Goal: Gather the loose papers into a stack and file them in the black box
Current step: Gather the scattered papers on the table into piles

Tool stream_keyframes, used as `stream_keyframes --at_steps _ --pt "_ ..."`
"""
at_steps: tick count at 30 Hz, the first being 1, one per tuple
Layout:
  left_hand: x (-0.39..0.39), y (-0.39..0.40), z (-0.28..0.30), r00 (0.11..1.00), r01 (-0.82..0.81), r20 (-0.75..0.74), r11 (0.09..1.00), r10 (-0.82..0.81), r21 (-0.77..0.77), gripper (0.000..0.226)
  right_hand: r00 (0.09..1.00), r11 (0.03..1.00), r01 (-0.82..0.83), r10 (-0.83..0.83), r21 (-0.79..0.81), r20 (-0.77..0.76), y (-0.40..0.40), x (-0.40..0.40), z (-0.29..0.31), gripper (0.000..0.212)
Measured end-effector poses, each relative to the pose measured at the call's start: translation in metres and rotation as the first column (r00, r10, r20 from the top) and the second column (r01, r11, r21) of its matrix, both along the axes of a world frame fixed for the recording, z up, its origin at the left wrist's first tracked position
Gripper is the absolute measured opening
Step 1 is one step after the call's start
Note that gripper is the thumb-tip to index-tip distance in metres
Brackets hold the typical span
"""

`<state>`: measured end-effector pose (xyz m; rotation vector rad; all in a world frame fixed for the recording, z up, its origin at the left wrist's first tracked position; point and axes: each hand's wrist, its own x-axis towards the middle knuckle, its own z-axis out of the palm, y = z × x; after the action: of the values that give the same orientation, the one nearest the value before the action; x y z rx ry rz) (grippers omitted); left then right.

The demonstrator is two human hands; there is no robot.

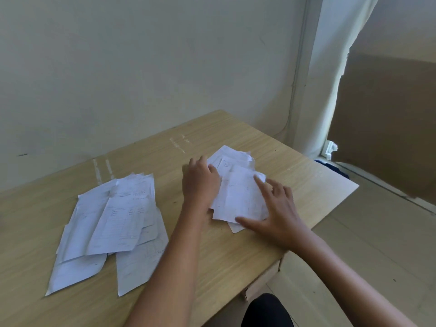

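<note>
Two loose heaps of white printed papers lie on a wooden table [271,147]. The larger heap [111,227] is spread out at the left. The smaller heap [238,192] lies right of centre. My left hand [200,180] rests palm down on the left edge of the smaller heap. My right hand [276,208] presses on its right side, fingers spread, index finger on the top sheet. Neither hand has lifted a sheet. No black box is in view.
A pale wall stands behind the table. A white curtain [335,74] hangs at the right, beside brown cardboard [387,128]. More cardboard covers the floor [368,251] past the table's right edge. My dark-clad knee [266,312] shows below the front edge.
</note>
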<state>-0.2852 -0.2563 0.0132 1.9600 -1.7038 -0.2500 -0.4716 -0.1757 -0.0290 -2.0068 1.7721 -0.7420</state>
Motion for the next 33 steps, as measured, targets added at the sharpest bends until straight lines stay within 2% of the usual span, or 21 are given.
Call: stream_keyframes --at_steps 2,5,8,15,19,21,23,24,26,29,31,33 --pt "0.009 -0.023 0.003 0.988 0.153 -0.003 0.982 -0.153 0.113 0.044 0.996 0.992 -0.086 0.083 -0.09 -0.035 0.004 -0.001 -0.002 0.111" --pt "0.02 -0.038 -0.002 0.95 0.24 0.13 0.932 -0.283 0.273 0.042 0.998 0.992 -0.055 0.057 -0.117 0.011 0.002 0.0 -0.005 0.1" --pt "0.033 -0.032 -0.011 0.914 0.248 0.257 0.935 -0.313 0.256 0.048 0.999 0.993 -0.047 0.047 -0.112 -0.004 -0.001 0.002 -0.007 0.095" --pt "0.039 0.01 -0.022 0.904 0.276 0.296 0.949 -0.31 0.152 0.051 1.0 0.994 -0.024 0.025 -0.105 0.006 0.0 0.005 -0.005 0.097" --pt "0.027 0.037 -0.021 0.929 0.262 0.229 0.954 -0.291 0.147 0.053 1.0 0.993 -0.009 0.01 -0.115 0.008 -0.001 0.008 -0.002 0.098" --pt "0.022 0.044 -0.02 0.959 0.236 0.13 0.964 -0.252 0.125 0.051 1.0 0.994 -0.001 0.003 -0.111 0.017 -0.001 0.009 -0.001 0.101" --pt "0.02 0.046 -0.02 0.992 0.129 -0.002 0.989 -0.13 0.078 0.055 0.999 0.995 0.016 -0.013 -0.095 0.032 -0.001 0.009 0.0 0.106" --pt "0.02 0.046 -0.02 0.997 0.08 -0.013 0.994 -0.079 0.076 0.06 0.999 0.996 0.031 -0.028 -0.089 0.035 -0.002 0.01 0.0 0.109" --pt "0.018 0.04 -0.021 0.997 0.043 0.066 0.995 -0.049 0.089 0.065 0.998 0.994 0.063 -0.06 -0.091 0.029 -0.003 0.012 0.001 0.115" --pt "0.014 0.008 -0.018 0.996 0.066 0.05 0.994 -0.071 0.09 0.057 0.996 0.991 0.086 -0.081 -0.107 0.047 -0.003 0.013 0.0 0.119" --pt "0.015 -0.022 -0.015 0.993 0.115 0.003 0.978 -0.118 0.171 0.056 0.992 0.99 0.081 -0.07 -0.112 0.106 -0.001 0.008 -0.002 0.117" --pt "0.016 -0.046 -0.014 0.987 0.149 0.023 0.953 -0.16 0.263 0.056 0.988 0.991 0.078 -0.063 -0.106 0.14 -0.001 0.002 -0.003 0.112"
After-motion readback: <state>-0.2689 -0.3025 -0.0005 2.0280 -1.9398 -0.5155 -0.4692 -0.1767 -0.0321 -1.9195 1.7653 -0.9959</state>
